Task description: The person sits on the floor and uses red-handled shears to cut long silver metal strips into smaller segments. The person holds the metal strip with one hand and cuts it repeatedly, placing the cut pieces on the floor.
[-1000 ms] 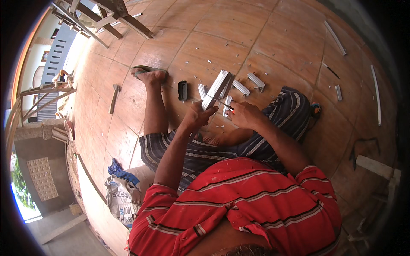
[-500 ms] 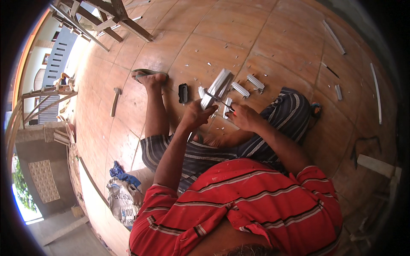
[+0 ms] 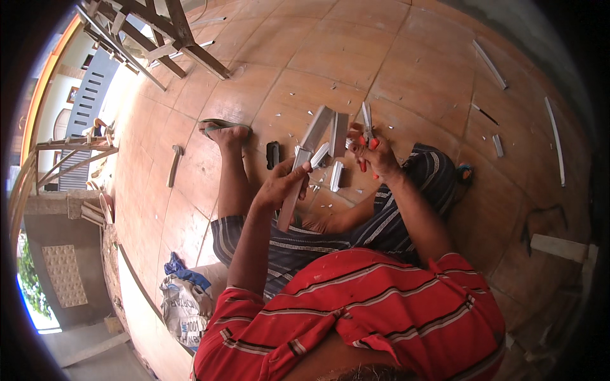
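Observation:
My left hand (image 3: 279, 187) is closed round a pale metal channel strip (image 3: 316, 127), which rises diagonally and bends at the top, where a shorter section (image 3: 340, 134) angles down. Beside it, my right hand (image 3: 383, 159) grips red-orange handled snips (image 3: 366, 130), blades pointing upward, clear of the strip. Several short white channel pieces (image 3: 337, 174) lie on the floor beyond my hands, some partly hidden. A black oblong case (image 3: 273, 154) lies left of them, near my outstretched leg.
Small scraps dot the tiled floor (image 3: 318, 70). Long strips (image 3: 554, 140) lie right, a hammer-like tool (image 3: 175, 165) left. A wooden trestle (image 3: 203, 60) stands upper left, sacks with blue cloth (image 3: 187, 301) lie lower left, and a pale board (image 3: 559, 247) lies at right.
The snips have moved off the strip to the right and upward, turning blade-up. The strip now shows an open bend, and its lower length extends below my left hand.

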`<state>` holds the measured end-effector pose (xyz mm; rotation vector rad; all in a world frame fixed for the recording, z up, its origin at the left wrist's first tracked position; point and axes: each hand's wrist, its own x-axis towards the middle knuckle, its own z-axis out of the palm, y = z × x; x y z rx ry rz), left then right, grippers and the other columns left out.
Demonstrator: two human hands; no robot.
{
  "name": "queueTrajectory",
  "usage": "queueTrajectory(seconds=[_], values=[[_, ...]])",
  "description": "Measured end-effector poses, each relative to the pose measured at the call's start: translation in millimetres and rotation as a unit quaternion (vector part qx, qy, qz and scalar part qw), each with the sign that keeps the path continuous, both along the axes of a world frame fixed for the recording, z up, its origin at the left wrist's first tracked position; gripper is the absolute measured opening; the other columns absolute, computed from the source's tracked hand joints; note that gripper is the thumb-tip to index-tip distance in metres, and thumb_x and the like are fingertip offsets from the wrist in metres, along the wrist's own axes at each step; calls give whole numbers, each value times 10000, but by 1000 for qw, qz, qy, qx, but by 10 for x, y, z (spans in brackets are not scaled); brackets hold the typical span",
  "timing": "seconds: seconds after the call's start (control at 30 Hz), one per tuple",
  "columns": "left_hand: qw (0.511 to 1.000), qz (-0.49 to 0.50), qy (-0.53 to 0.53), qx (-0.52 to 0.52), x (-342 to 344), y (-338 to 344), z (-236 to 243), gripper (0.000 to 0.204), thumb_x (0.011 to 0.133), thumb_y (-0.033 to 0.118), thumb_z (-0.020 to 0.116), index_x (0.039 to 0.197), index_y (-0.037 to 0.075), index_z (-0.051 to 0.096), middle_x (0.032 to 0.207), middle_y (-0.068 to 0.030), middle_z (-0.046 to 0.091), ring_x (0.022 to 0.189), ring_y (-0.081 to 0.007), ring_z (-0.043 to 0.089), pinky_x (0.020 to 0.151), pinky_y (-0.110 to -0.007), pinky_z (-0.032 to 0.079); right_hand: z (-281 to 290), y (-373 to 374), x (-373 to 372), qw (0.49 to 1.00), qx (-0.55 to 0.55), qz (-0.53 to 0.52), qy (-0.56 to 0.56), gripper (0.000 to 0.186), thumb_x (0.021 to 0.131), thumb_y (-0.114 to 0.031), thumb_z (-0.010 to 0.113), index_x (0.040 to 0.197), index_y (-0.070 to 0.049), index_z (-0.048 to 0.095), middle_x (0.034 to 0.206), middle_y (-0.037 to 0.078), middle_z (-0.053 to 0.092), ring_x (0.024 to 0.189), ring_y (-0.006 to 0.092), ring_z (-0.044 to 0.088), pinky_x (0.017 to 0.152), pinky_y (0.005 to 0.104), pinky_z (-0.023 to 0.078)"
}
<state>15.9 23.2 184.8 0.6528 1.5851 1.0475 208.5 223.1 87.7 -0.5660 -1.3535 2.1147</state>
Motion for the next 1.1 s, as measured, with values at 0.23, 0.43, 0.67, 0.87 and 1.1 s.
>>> queueTrajectory(seconds=[0.23, 0.43, 0.67, 0.87, 1.1], values=[[999, 12, -27, 42, 96, -49, -279, 417, 1030, 472, 646, 1065, 57, 626, 754, -10, 588, 594, -116, 574, 534, -265, 475, 159, -131, -38, 999, -32, 20, -29, 223, 915, -236, 816, 975, -61, 691, 717, -24, 615, 551, 63, 527, 499, 219, 426], [971, 195, -53, 125, -48, -11, -480, 451, 1061, 467, 592, 1139, 24, 628, 934, -84, 661, 842, -201, 673, 755, -348, 574, 299, -128, 85, 986, 78, 89, -114, 233, 914, -207, 767, 1041, -21, 708, 822, 7, 673, 717, 92, 604, 652, 273, 503], [932, 282, -58, 221, 95, 214, -586, 566, 1087, 469, 536, 1337, -37, 579, 1219, -184, 685, 1109, -297, 683, 978, -444, 573, 197, -522, 67, 949, 171, 241, -105, 477, 884, -260, 778, 1250, 15, 647, 1005, 109, 719, 896, 178, 659, 823, 343, 530], [930, 268, -121, 221, 247, 185, -657, 501, 1104, 438, 503, 1338, 1, 584, 1197, -170, 693, 1077, -258, 688, 897, -415, 595, 30, -624, 12, 934, 244, 246, -90, 547, 895, -261, 762, 1337, 22, 611, 1130, 211, 727, 1028, 294, 696, 951, 402, 522], [934, 223, -238, 143, 258, 122, -554, 457, 1009, 333, 682, 1334, 26, 589, 1131, -140, 678, 1035, -267, 686, 871, -441, 598, -42, -542, 107, 940, 181, 280, -76, 564, 904, -316, 801, 1330, 8, 625, 1136, 148, 736, 1000, 213, 662, 944, 376, 520]])
